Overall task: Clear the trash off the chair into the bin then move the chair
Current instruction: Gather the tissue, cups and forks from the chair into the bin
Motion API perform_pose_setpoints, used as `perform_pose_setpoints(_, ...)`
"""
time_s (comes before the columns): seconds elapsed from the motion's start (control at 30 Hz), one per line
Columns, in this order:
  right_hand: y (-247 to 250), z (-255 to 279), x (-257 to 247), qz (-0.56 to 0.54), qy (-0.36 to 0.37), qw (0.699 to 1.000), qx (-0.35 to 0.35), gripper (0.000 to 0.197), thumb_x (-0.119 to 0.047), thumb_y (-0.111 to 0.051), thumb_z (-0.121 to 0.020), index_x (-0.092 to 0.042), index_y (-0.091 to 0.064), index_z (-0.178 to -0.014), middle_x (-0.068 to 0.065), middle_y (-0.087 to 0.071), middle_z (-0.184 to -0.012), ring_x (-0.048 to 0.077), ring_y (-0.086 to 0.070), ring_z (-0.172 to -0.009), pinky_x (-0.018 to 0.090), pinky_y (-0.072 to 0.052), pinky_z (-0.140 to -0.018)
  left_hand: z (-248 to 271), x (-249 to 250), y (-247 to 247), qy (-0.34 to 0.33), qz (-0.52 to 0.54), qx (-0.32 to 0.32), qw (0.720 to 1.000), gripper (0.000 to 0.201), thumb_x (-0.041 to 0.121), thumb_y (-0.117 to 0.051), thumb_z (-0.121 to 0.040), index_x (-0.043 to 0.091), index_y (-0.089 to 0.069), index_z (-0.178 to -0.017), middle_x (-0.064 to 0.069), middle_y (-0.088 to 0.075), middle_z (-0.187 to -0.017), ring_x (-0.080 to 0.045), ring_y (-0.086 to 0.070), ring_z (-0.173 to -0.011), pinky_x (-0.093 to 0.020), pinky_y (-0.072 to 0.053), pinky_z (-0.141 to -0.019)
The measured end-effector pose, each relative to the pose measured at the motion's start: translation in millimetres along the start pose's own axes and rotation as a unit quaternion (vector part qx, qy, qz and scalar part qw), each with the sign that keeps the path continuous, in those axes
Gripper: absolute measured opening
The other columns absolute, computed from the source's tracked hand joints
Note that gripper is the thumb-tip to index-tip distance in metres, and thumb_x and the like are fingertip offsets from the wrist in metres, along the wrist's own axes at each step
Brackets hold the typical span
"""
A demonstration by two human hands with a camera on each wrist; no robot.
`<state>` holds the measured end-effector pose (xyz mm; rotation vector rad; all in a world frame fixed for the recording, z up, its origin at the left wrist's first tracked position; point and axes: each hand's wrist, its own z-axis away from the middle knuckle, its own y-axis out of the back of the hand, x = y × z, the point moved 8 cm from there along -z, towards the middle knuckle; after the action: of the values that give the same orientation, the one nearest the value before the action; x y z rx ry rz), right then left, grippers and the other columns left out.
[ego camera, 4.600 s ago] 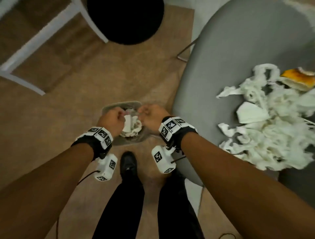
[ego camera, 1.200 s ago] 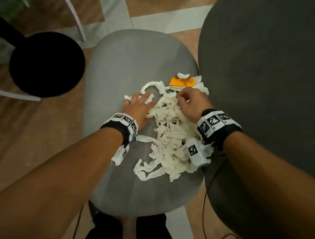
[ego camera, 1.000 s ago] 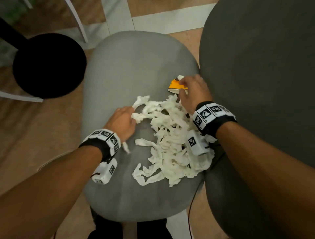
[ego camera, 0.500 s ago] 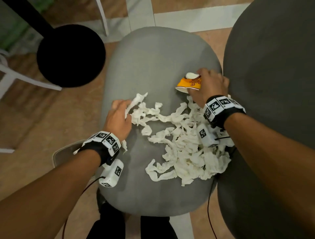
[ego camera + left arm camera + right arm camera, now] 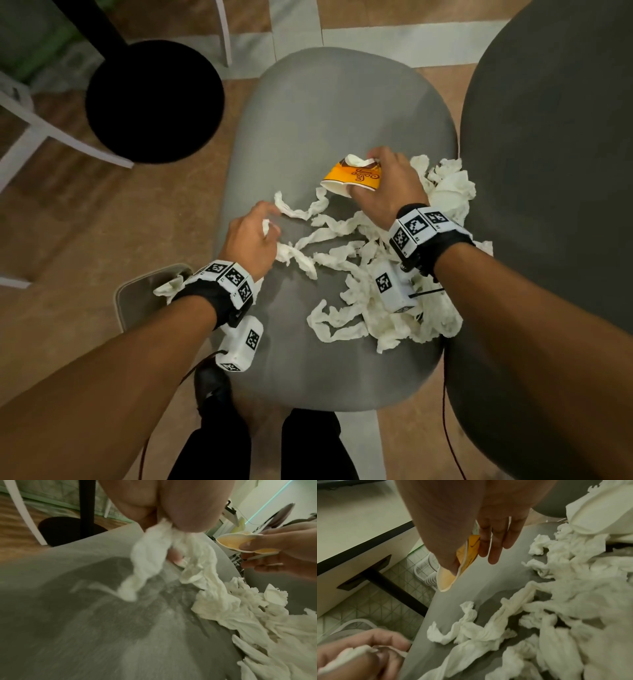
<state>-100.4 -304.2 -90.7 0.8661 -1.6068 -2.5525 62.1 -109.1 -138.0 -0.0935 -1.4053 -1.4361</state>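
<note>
A grey chair seat [image 5: 329,113] carries a heap of white shredded tissue strips [image 5: 383,298], spread from the middle to its right edge. My left hand [image 5: 260,229] grips a bunch of tissue strips [image 5: 154,555] at the seat's left edge, and they hang from my fingers. My right hand [image 5: 383,185] pinches a crushed orange paper cup [image 5: 352,174], thumb inside its rim, lifted just above the seat [image 5: 462,563]. The bin [image 5: 137,298] stands on the floor left of the seat, partly behind my left wrist.
A darker grey chair back [image 5: 548,205] rises right of the seat. A black round table base [image 5: 154,102] and white chair legs [image 5: 51,130] stand at the upper left. My legs and a black shoe [image 5: 212,387] are by the seat's near edge.
My right hand has lifted the orange cup off the seat and drawn it toward me. My left hand has closed round tissue strips and pulled them leftward. More of the bin shows.
</note>
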Motion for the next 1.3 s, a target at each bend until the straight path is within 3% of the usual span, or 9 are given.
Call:
perform_pose_setpoints(0.03, -3, 3, -4, -0.004, 0.002, 1.0, -0.003, 0.059, -0.041, -0.068, -0.08, -0.027, -0.045, -0.133, 0.005, -0.052, -0.13, 0.028, -0.053, -0.118, 0.044, -0.047, -0.1, 3, -1, 5, 0.011, -0.008, 0.009, 1.0, 0.011, 0.025, -0.049, -0.093, 0.029, -0.059, -0.093, 0.0, -0.064, -0.066, -0.014, -0.053, -0.047, -0.027, -0.044, -0.053)
perform_pose_setpoints(0.13, -15, 15, -19, -0.019, 0.008, 1.0, -0.016, 0.059, -0.039, -0.068, -0.082, -0.028, -0.044, -0.135, 0.003, -0.05, -0.134, 0.024, -0.052, -0.118, 0.036, -0.045, -0.095, 12, -2, 22, 0.003, -0.014, 0.051, 0.999, 0.049, 0.047, -0.049, -0.095, 0.011, -0.048, -0.061, -0.006, -0.048, -0.048, -0.03, -0.048, -0.049, -0.036, -0.038, -0.05)
perform_pose_setpoints(0.2, -24, 22, -35, -0.026, 0.024, 0.999, -0.022, 0.059, -0.038, -0.068, -0.081, -0.028, -0.044, -0.134, 0.003, -0.05, -0.134, 0.024, -0.053, -0.117, 0.038, -0.047, -0.096, 18, -4, 29, -0.006, -0.025, 0.049, 0.998, 0.059, 0.044, -0.041, -0.1, 0.01, -0.035, -0.053, -0.005, -0.038, -0.046, -0.032, -0.04, -0.05, -0.037, -0.029, -0.05)
perform_pose_setpoints(0.53, -102, 59, -121, -0.074, 0.054, 0.992, -0.082, 0.056, -0.032, -0.071, -0.08, -0.025, -0.049, -0.131, 0.003, -0.053, -0.128, 0.021, -0.053, -0.113, 0.027, -0.04, -0.091, 43, -86, 84, 0.066, 0.035, 0.094, 0.993, 0.058, 0.035, -0.038, -0.104, 0.012, -0.034, -0.05, -0.007, -0.041, -0.048, -0.03, -0.038, -0.052, -0.034, -0.024, -0.057)
perform_pose_setpoints(0.73, -191, 97, -174, -0.121, 0.022, 0.976, -0.178, 0.054, -0.038, -0.072, -0.078, -0.026, -0.051, -0.126, 0.002, -0.061, -0.124, 0.026, -0.063, -0.105, 0.045, -0.053, -0.092, 64, -174, 134, 0.126, 0.01, 0.137, 0.983, 0.06, 0.039, -0.039, -0.102, 0.006, -0.041, -0.053, -0.011, -0.044, -0.051, -0.032, -0.042, -0.051, -0.036, -0.03, -0.055)
perform_pose_setpoints(0.83, -236, 109, -207, -0.103, 0.04, 0.974, -0.197, 0.055, -0.033, -0.071, -0.079, -0.023, -0.051, -0.129, 0.004, -0.06, -0.128, 0.025, -0.061, -0.111, 0.037, -0.051, -0.096, 72, -225, 150, 0.127, 0.01, 0.14, 0.982, 0.056, 0.044, -0.039, -0.1, 0.015, -0.04, -0.053, -0.006, -0.047, -0.051, -0.035, -0.051, -0.058, -0.037, -0.038, -0.057)
perform_pose_setpoints(0.93, -280, 116, -231, -0.051, 0.049, 0.971, -0.226, 0.055, -0.029, -0.068, -0.084, -0.023, -0.046, -0.134, 0.005, -0.055, -0.135, 0.026, -0.056, -0.118, 0.024, -0.04, -0.089, 76, -272, 148, 0.165, 0.043, 0.102, 0.98, 0.04, 0.043, -0.049, -0.097, 0.015, -0.051, -0.068, -0.004, -0.055, -0.062, -0.03, -0.054, -0.064, -0.036, -0.041, -0.059)
perform_pose_setpoints(1.13, -354, 120, -237, 0.073, 0.029, 0.965, -0.25, 0.062, -0.015, -0.065, -0.086, -0.016, -0.038, -0.143, 0.014, -0.042, -0.143, 0.036, -0.05, -0.126, 0.04, -0.046, -0.102, 90, -346, 116, 0.285, 0.139, 0.014, 0.948, 0.023, 0.024, -0.051, -0.093, 0.015, -0.044, -0.113, 0.0, -0.056, -0.092, -0.02, -0.056, -0.078, -0.03, -0.038, -0.06)
perform_pose_setpoints(1.3, -396, 127, -226, 0.115, 0.015, 0.944, -0.309, 0.072, -0.017, -0.068, -0.088, -0.013, -0.028, -0.147, 0.018, -0.041, -0.144, 0.04, -0.051, -0.126, 0.042, -0.048, -0.096, 101, -371, 78, 0.305, 0.174, -0.105, 0.93, 0.086, 0.014, -0.059, -0.081, 0.025, -0.015, -0.154, 0.001, -0.046, -0.145, -0.026, -0.056, -0.121, -0.042, -0.05, -0.099)
